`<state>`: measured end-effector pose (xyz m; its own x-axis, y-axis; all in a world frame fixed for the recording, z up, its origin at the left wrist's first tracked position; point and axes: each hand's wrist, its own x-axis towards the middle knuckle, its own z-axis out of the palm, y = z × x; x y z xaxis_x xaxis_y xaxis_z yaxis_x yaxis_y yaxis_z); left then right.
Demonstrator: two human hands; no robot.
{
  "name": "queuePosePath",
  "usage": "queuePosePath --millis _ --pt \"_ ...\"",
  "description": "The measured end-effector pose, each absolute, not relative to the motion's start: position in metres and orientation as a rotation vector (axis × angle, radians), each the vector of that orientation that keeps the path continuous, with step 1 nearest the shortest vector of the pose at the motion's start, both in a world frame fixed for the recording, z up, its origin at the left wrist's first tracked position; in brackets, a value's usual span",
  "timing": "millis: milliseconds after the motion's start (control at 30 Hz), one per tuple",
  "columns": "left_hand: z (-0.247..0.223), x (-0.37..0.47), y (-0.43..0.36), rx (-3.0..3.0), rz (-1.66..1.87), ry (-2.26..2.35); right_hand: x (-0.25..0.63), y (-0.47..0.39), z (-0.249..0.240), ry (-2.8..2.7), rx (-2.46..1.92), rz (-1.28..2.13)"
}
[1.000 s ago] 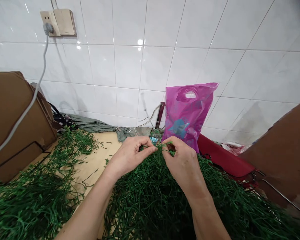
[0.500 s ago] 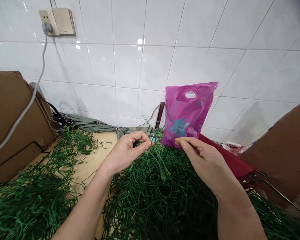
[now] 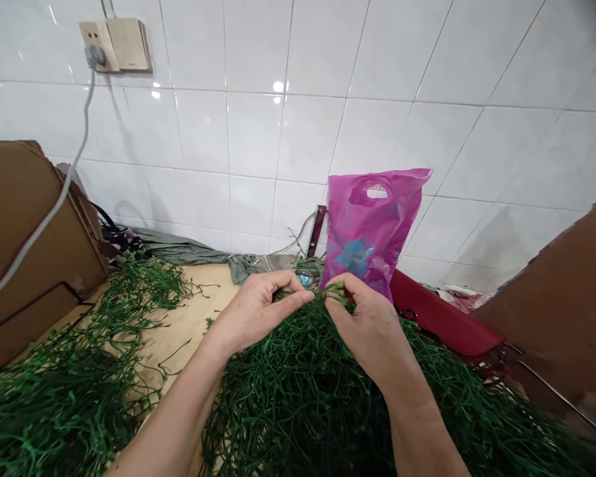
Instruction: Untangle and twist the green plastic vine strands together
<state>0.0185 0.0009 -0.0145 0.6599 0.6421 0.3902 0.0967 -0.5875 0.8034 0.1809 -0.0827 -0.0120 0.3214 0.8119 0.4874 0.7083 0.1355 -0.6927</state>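
Observation:
My left hand point(image 3: 273, 308) is closed in a pinch on thin green plastic-looking stems, with thumb and forefinger together. Close beside it on the right, my right hand point(image 3: 360, 324) pinches the green stems point(image 3: 336, 291), whose tips stick out between its fingers. The two sets of fingertips nearly meet. Both hands are above a large pile of dark green artificial stems point(image 3: 298, 391). Directly behind my right hand stands a purple plastic bag point(image 3: 372, 225) with a cut-out handle and a blue print.
A second heap of green stems point(image 3: 69, 391) lies at left on the tan surface point(image 3: 198, 311). Cardboard boxes point(image 3: 30, 245) flank both sides. A red bag point(image 3: 447, 318) sits right of the purple one. A white cable point(image 3: 74, 165) hangs from the wall socket point(image 3: 99, 46).
My right hand has moved left, from in front of the purple bag to my left hand, and now grips the stems. My left hand has shifted slightly right.

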Motion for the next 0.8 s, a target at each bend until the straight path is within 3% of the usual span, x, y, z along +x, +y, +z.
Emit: queuePosePath --millis 267,400,600,667,800 --pt "-0.010 0.022 -0.010 2.019 0.851 0.501 0.219 -0.068 -0.034 -1.135 -1.595 0.102" --pt "0.002 0.010 -0.011 1.929 1.002 0.446 0.262 -0.083 -0.034 -0.965 -1.633 0.045" --pt "-0.013 0.021 -0.004 1.938 1.037 0.518 0.233 -0.096 -0.018 -1.292 -1.811 0.075" --pt "-0.016 0.023 -0.003 1.960 1.027 0.525 0.216 -0.093 -0.013 -1.283 -1.720 0.180" --pt "-0.017 0.023 -0.003 2.009 1.035 0.528 0.197 -0.086 -0.010 -1.227 -1.405 0.699"
